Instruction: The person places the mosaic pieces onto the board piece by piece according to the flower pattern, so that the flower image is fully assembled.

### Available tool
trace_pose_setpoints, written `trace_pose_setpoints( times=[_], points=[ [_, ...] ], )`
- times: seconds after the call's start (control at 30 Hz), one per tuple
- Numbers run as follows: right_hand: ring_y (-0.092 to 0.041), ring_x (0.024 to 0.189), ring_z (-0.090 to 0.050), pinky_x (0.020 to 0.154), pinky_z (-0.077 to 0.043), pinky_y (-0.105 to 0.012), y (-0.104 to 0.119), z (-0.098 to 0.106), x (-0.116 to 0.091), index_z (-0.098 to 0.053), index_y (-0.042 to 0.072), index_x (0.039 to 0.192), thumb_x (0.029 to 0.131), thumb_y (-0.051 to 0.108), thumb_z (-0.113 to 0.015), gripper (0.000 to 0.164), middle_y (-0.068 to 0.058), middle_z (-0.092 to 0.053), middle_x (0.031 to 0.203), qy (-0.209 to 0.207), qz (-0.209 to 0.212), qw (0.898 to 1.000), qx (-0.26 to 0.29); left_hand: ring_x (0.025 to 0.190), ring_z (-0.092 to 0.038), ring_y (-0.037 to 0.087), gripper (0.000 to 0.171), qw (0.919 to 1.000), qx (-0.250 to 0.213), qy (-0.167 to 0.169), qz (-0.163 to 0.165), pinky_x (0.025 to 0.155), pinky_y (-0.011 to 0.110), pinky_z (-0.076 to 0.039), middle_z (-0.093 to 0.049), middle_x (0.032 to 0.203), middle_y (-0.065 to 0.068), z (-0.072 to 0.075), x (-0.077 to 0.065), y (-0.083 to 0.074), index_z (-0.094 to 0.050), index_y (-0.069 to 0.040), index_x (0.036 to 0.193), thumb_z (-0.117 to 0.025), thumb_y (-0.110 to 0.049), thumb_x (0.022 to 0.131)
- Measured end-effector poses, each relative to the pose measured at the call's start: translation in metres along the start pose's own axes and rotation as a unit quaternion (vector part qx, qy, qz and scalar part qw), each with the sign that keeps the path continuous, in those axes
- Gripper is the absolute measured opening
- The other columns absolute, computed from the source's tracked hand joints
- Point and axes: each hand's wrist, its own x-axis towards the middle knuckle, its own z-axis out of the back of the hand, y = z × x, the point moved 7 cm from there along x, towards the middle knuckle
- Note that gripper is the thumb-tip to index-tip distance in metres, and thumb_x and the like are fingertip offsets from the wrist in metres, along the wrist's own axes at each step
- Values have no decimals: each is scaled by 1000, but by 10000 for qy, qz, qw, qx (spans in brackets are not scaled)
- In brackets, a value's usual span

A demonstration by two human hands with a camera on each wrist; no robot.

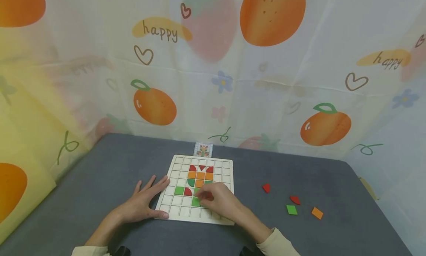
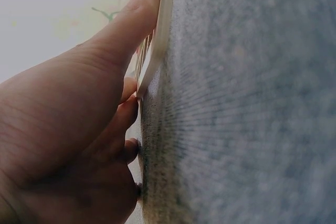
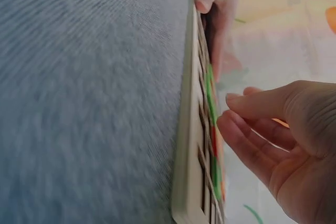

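Observation:
A white gridded board (image 1: 184,211) lies on the table, with red, orange and green tiles set in its middle squares. My left hand (image 1: 141,202) rests at the board's left edge, fingers spread and the thumb on the near left corner; the left wrist view shows the thumb (image 2: 139,17) along the rim. Over the board's lower middle is my right hand (image 1: 219,200), its fingertips close above the green tiles (image 1: 196,202). In the right wrist view, thumb and bent forefinger (image 3: 239,135) stand slightly apart, with no tile visible between them.
To the right of the board lie loose tiles: a red one (image 1: 266,188), another red one (image 1: 294,200), a green square (image 1: 291,210) and an orange square (image 1: 317,213). A small pattern card (image 1: 203,149) lies behind the board. A printed curtain (image 1: 206,101) hangs behind the grey table (image 1: 133,152).

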Motion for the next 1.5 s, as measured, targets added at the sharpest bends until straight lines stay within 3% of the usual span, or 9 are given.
trace_pose_setpoints(
  times=[0.37, 0.77, 1.17, 1.5],
  points=[
    [-5, 82, -62, 71, -54, -22, -12, 28, -21, -74, 5, 103, 85, 0, -74, 19, -3, -72, 92, 296, -305, 9988, 252, 144, -5, 52, 108, 10000, 14, -15, 3, 105, 72, 9, -26, 159, 16, 1, -1, 0, -33, -9, 153, -82, -54, 68],
    [-6, 80, -61, 71, -53, -25, -39, 52, -47, -73, 7, 106, 85, 4, -75, 22, 2, -70, 94, 429, -738, 9962, -177, 145, -5, 51, 109, 10000, 52, 18, 41, 105, 71, 9, -26, 159, 16, 0, 2, 0, -33, -10, 153, -82, -55, 68],
    [-2, 80, -61, 71, -53, -23, -58, 61, -75, -73, 11, 105, 84, 8, -76, 21, 9, -70, 91, 641, -1023, 9925, -167, 145, -4, 51, 109, 10000, -9, -11, 84, 105, 71, 9, -25, 160, 15, -2, -4, 4, -34, -9, 153, -81, -57, 68],
    [-3, 82, -63, 70, -54, -23, -60, 62, -88, -72, 12, 106, 81, 7, -79, 27, 10, -70, 93, 764, -1099, 9910, 33, 145, -5, 51, 108, 10000, 61, -33, 8, 106, 71, 9, -26, 159, 16, -1, 1, 2, -34, -9, 153, -81, -57, 68]
  ],
)
